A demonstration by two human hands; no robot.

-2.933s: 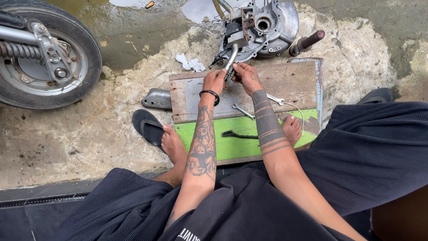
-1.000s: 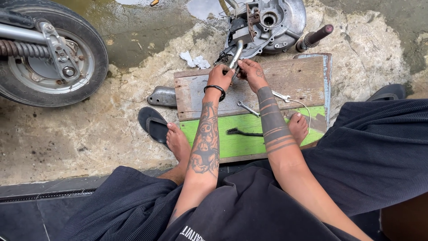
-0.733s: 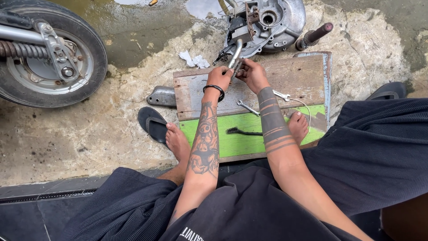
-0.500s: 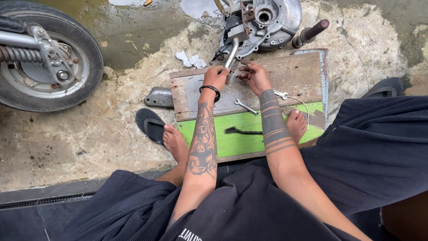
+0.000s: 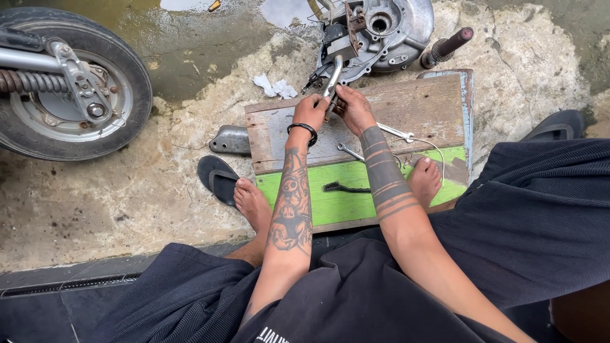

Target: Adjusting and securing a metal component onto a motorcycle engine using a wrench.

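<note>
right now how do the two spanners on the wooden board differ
The right spanner lies on the bare grey wood beside the right hand; the left spanner lies between the forearms, nearer the green strip. The right spanner looks longer. Both are silver, lie flat, and are untouched.

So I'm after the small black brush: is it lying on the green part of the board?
Yes, the black brush lies on the board's green strip, between the forearms.
</note>
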